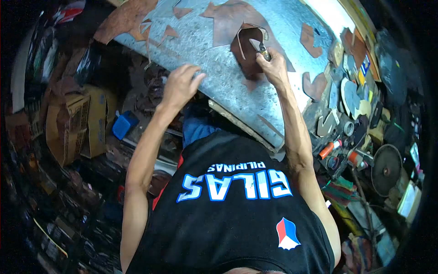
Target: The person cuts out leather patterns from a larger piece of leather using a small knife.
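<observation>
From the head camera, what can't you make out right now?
All in the head view:
Knife handle: partly hidden by the right hand.
Knife tip: too small to tell whether it touches the dark leather.
Left hand: palm hidden behind its back.
Upper-left leather piece: cut off by the top edge.
Cardboard: interior lost in shadow.

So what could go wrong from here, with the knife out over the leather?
The left hand is off the dark leather piece, so the piece might slip if the knife in the right hand cuts now.

If the left hand comes in to steady it, fingers could meet the bare blade.

The cut could also mark the larger brown leather, which lies right beside the dark piece.
</observation>
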A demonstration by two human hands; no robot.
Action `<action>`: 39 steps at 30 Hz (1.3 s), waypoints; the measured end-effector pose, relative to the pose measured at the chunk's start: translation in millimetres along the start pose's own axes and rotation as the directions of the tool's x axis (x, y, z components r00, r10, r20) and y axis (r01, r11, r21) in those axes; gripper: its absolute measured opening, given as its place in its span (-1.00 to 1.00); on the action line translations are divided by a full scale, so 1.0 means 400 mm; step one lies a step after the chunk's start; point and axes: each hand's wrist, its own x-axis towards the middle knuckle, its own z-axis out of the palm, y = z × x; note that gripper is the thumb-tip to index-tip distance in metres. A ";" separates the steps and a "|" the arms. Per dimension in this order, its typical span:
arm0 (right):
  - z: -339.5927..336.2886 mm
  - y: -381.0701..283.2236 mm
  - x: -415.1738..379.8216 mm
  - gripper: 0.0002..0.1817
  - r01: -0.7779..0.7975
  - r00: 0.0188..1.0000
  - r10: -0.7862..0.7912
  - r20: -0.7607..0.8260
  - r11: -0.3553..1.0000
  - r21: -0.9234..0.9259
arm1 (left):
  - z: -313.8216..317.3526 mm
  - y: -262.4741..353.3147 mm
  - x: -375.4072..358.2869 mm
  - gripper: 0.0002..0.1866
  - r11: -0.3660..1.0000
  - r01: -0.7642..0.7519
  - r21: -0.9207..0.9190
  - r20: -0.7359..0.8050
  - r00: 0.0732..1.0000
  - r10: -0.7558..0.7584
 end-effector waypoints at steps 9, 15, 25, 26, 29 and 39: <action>-0.074 -0.037 -0.134 -0.89 -0.270 0.952 0.163 0.258 0.844 0.463 | 0.118 0.139 0.274 -0.16 0.966 -0.225 -0.128 -0.059 0.974 0.219; -0.085 0.005 -0.211 -0.90 -0.294 0.935 0.143 0.324 0.822 0.487 | 0.100 0.125 0.276 -0.50 0.891 0.020 -0.453 0.367 0.916 0.166; -0.133 -0.005 -0.330 -0.83 -0.409 0.865 0.216 0.454 0.826 0.387 | -0.196 -0.022 0.022 -0.43 0.971 0.241 0.003 0.744 0.649 -0.163; -0.132 -0.001 -0.337 -0.84 -0.469 0.846 0.274 0.457 0.789 0.397 | -0.219 0.018 -0.018 -0.28 0.930 0.114 0.349 0.710 0.616 -0.342; -0.078 0.021 -0.353 -0.82 -0.503 0.842 0.243 0.483 0.677 0.537 | -0.186 0.123 -0.073 -0.12 0.864 -0.175 0.473 0.483 0.871 -0.087; -0.099 -0.056 -0.382 -0.70 -0.455 0.890 0.187 0.415 0.311 0.834 | 0.035 0.249 -0.019 -0.69 0.903 -0.207 -0.375 0.202 0.933 0.298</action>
